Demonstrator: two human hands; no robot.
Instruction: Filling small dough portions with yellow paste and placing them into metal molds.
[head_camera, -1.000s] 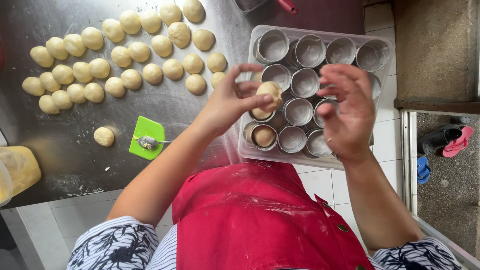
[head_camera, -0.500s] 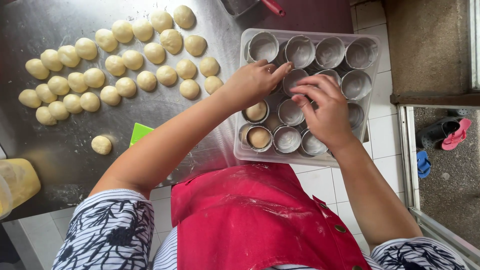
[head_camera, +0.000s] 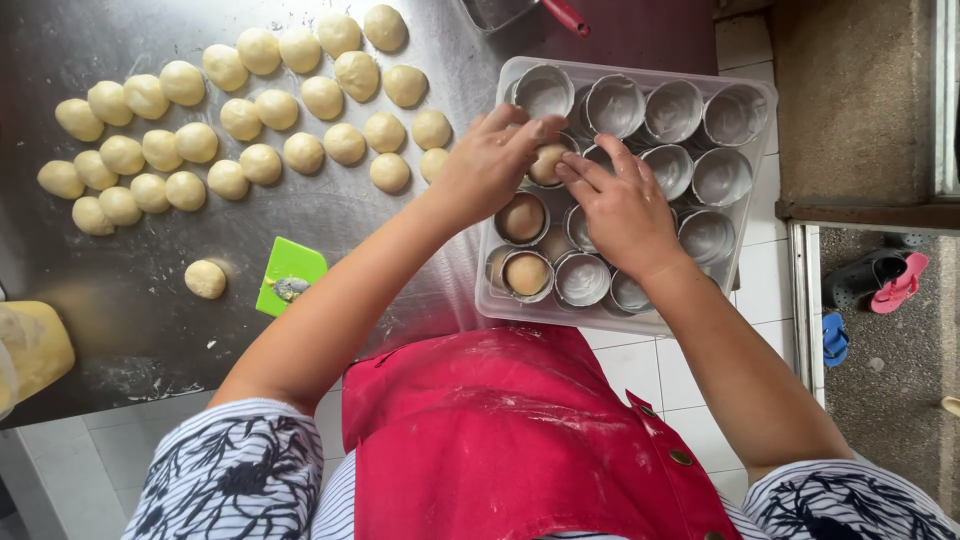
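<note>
Head view: fingers (head_camera: 570, 180) on dough ball (head_camera: 546, 163)

Head camera, straight down, close over table (head_camera: 150, 300).

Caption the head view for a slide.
Both hands, left hand and right hand, press a dough ball into a metal cup in a plastic tray.

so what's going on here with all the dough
A person in a red apron is working over a clear plastic tray of round metal cups. Both hands meet at one dough ball at a cup near the tray's middle: the left hand and the right hand have fingertips on it. Two cups already hold dough; most others look empty. Rows of dough balls lie on the metal table, with a green scraper nearby.
</note>
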